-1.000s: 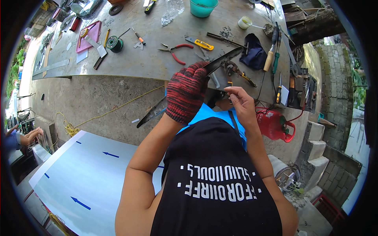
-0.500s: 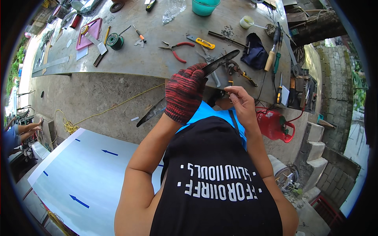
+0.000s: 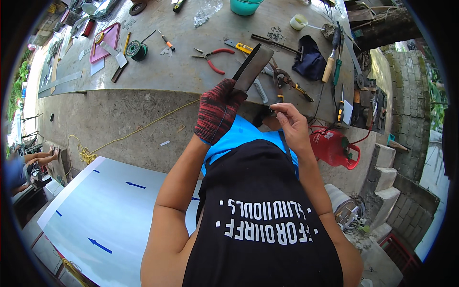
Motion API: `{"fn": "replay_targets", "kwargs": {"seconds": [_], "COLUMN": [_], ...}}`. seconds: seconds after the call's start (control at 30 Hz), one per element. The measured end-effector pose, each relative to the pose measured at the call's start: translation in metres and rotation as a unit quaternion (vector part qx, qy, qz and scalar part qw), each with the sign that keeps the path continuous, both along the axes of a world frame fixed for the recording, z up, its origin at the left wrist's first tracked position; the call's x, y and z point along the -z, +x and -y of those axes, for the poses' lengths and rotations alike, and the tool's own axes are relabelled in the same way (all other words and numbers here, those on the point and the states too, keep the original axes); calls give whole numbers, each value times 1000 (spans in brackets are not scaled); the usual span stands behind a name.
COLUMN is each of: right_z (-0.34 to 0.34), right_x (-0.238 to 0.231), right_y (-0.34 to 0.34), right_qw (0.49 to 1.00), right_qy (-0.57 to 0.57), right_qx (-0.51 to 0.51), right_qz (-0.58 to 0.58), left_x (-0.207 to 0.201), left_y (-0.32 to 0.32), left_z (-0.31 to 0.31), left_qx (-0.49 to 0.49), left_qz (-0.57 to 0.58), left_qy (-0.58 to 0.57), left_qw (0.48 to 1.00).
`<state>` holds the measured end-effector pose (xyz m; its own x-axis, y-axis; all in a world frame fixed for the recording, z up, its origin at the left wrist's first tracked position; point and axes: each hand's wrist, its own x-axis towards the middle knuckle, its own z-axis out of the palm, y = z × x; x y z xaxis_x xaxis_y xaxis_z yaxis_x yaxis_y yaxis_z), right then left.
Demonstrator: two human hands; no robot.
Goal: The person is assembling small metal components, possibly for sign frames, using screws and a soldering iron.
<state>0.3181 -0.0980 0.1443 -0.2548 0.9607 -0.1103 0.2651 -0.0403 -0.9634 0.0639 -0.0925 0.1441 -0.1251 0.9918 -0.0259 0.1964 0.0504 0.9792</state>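
Note:
My left hand (image 3: 219,109), in a red and black knitted glove, is closed around a dark, curved metal strip (image 3: 254,69). The strip rises over the table's near edge, its black inner side and greyish broad face both showing. My bare right hand (image 3: 290,122) is held to the right of it, with thumb and fingers drawn together; what they pinch, if anything, is too small to make out. Beyond that hand lie metal snips (image 3: 283,79) with black and yellow handles. Red-handled pliers (image 3: 210,58) and a yellow utility knife (image 3: 244,48) rest behind the strip.
The metal worktable (image 3: 158,79) also bears a solder spool (image 3: 137,50), a pink tray (image 3: 106,42), a teal bowl (image 3: 246,5), and a dark cloth (image 3: 310,60). A red gas cylinder (image 3: 332,146) stands at the right. A pale sheet with blue arrows (image 3: 119,210) lies at the left.
My left hand has turned the strip: it was seen nearly edge-on, with its other end beyond the wrist, and now its broad face shows more upright. My right hand has hardly moved.

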Motion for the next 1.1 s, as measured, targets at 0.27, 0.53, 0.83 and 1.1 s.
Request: {"fn": "replay_targets", "kwargs": {"seconds": [0.27,0.53,0.83,1.1], "right_z": [1,6,10,-7], "right_x": [2,7,6,-46], "right_y": [-1,2,-4,-21], "right_qw": [1000,1000,999,956], "right_qy": [-4,14,42,253], "right_qx": [8,10,0,-29], "right_qz": [5,4,9,145], "left_x": [-6,-25,5,-63], "left_y": [-25,-110,-150,-70], "left_z": [-10,-32,-48,-28], "left_qx": [22,25,96,-112], "left_qz": [146,442,595,343], "left_qy": [-79,30,173,89], "left_qw": [986,896,779,928]}}
